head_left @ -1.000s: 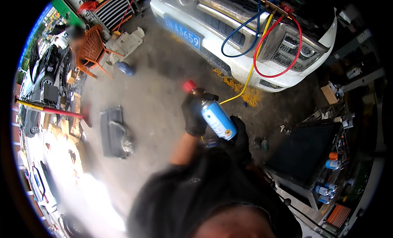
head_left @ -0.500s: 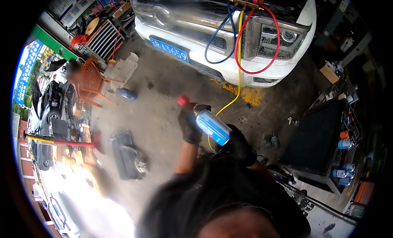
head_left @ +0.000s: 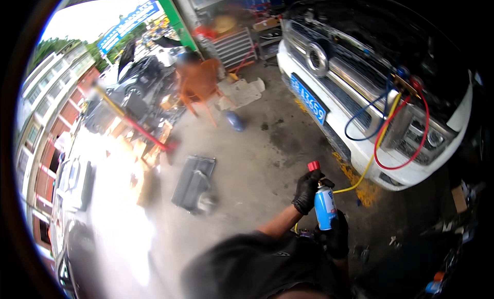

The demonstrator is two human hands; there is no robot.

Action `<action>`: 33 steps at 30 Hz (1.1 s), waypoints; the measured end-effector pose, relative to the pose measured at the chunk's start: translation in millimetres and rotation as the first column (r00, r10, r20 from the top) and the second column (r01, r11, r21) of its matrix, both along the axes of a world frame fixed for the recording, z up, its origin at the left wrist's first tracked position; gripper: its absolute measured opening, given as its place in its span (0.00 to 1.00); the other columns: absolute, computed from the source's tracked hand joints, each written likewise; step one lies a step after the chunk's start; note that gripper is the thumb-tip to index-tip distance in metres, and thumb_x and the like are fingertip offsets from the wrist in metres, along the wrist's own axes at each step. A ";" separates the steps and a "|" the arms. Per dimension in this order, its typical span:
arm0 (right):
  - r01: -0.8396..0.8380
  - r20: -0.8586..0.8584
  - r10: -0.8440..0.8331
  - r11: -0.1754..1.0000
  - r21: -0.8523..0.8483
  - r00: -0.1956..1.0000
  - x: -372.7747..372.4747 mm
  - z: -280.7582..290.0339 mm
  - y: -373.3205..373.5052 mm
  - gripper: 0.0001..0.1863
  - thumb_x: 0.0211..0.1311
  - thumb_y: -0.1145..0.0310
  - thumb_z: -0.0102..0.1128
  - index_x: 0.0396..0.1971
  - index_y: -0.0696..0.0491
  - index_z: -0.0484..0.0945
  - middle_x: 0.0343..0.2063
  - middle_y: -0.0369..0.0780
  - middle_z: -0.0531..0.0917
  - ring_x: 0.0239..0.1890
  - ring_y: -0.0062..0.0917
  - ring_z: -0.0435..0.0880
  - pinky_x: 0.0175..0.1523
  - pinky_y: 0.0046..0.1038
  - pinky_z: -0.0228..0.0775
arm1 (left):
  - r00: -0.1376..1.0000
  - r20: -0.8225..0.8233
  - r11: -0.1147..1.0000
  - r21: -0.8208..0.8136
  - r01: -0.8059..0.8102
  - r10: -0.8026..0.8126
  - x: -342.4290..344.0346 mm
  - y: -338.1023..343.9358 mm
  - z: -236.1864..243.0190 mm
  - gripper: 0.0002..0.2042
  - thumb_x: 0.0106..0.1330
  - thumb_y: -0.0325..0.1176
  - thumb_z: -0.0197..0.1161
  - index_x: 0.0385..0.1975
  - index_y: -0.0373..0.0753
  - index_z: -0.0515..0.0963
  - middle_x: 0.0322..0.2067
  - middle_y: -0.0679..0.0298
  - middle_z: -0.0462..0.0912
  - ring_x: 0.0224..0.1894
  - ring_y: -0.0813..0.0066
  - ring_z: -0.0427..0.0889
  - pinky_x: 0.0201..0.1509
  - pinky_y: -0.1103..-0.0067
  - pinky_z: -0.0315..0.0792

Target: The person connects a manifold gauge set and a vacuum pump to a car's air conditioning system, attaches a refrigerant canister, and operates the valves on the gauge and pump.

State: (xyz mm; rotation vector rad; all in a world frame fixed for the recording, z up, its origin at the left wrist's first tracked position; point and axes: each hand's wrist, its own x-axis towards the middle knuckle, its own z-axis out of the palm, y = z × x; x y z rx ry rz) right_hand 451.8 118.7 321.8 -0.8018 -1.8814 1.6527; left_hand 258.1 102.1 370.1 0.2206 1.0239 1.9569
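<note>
Blue can (head_left: pixel 324 210) is gripped near top by left hand (head_left: pixel 306 192), base by right hand (head_left: pixel 338 236); probably stiff, slick, best held mid-body.

Blue-and-white can (head_left: pixel 325 210), slightly tilted, in mid-air, red piece (head_left: pixel 313 166) near its top

Smooth, glossy metal can (head_left: pixel 324 209) (top (head_left: pixel 313 166) plastic-looking).

Vehicle repair workshop, open to outdoors: white vehicle (head_left: pixel 437 164), coloured hoses (head_left: pixel 395 168) at its front, stained floor (head_left: pixel 257 150).
</note>
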 end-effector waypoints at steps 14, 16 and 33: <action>-0.002 0.116 -0.102 0.746 0.666 0.988 -26.9 46.5 -6.1 0.39 0.47 0.58 0.71 0.58 0.59 0.66 0.51 0.51 0.76 0.51 0.45 0.78 0.52 0.41 0.72 | 0.973 0.223 0.998 0.011 -0.062 0.058 -49.6 -9.3 -8.9 0.17 0.63 0.43 0.64 0.39 0.34 0.73 0.24 0.60 0.76 0.25 0.64 0.82 0.34 0.69 0.80; -0.006 0.121 -0.101 0.742 0.671 0.988 -28.1 48.7 -7.2 0.39 0.47 0.57 0.71 0.58 0.59 0.67 0.49 0.51 0.77 0.50 0.45 0.79 0.52 0.41 0.72 | 0.992 0.117 0.998 0.015 -0.055 0.053 -42.6 -10.3 -11.1 0.15 0.62 0.40 0.64 0.40 0.34 0.73 0.25 0.59 0.76 0.27 0.63 0.83 0.34 0.69 0.80; 0.114 -0.162 -0.147 0.973 -0.200 0.976 -29.4 33.3 -19.9 0.33 0.60 0.52 0.59 0.59 0.59 0.68 0.44 0.44 0.80 0.42 0.31 0.82 0.45 0.31 0.74 | 0.897 -0.033 0.810 0.416 0.414 -0.442 -36.1 6.0 -29.3 0.30 0.69 0.47 0.54 0.66 0.38 0.57 0.64 0.53 0.66 0.60 0.60 0.72 0.62 0.64 0.69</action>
